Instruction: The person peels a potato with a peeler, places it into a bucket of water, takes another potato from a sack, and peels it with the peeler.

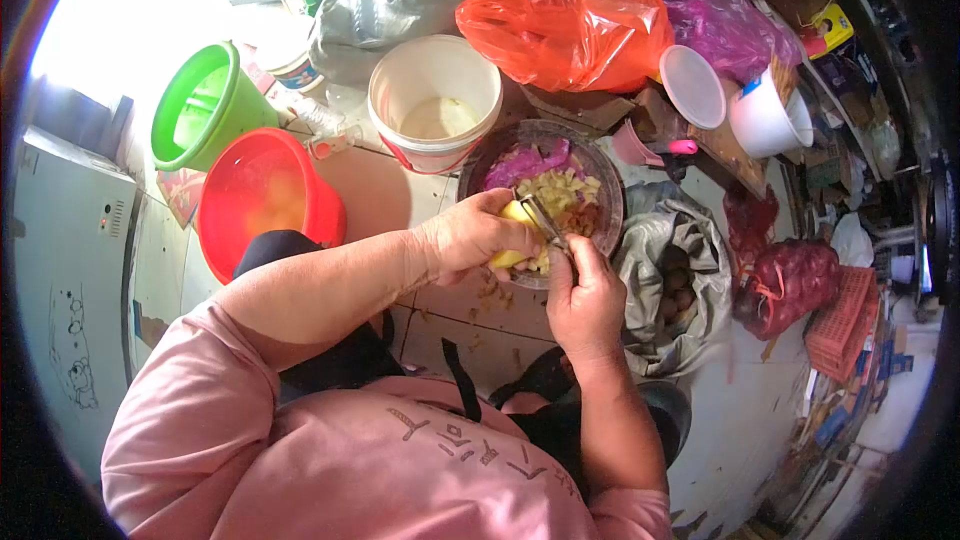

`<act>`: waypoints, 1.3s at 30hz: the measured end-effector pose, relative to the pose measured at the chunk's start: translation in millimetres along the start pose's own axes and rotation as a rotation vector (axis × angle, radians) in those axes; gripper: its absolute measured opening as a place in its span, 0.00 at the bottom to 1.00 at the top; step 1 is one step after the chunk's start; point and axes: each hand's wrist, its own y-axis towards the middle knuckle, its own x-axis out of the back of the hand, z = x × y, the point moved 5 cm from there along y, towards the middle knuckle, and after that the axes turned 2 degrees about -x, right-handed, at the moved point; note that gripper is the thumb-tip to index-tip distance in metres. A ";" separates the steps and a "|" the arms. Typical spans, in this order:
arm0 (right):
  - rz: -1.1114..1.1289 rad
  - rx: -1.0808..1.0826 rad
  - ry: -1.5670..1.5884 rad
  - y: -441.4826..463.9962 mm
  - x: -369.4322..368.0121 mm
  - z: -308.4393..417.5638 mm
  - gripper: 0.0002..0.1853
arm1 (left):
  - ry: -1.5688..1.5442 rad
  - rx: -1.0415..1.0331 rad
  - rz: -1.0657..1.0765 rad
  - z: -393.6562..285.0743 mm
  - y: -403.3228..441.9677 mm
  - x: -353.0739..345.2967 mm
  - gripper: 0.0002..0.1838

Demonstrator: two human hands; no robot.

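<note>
My left hand [478, 237] is wrapped round a yellow, largely peeled potato [508, 258]. In my right hand [588, 302] is a metal peeler [542, 216], its head lying against the potato's upper side. Both hands are over a dark round basin [612, 172]. Pale yellow and brown peelings [562, 188] fill much of that basin, with a piece of purple plastic [530, 162] among them. My fingers hide part of the potato and the peeler's handle.
A red basin [322, 202] holding blurred yellow pieces stands at left, near a green bucket [228, 100]. A white bucket [436, 148] is ahead. At right are an open sack [640, 285] of brown round potatoes and a red net bag [795, 285]. Scraps [490, 302] lie on the floor.
</note>
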 end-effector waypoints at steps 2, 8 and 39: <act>-0.006 -0.090 -0.039 3.2 1.5 -11.6 0.09 | -0.098 0.037 0.065 1.2 -5.6 -3.5 0.27; 0.048 -0.320 -0.009 10.1 6.3 -32.8 0.11 | -0.118 -0.088 0.181 -5.1 -7.2 -6.6 0.30; 0.195 -0.442 -0.115 8.4 2.2 -64.2 0.13 | 0.636 -0.256 0.027 -15.2 -10.7 -7.6 0.42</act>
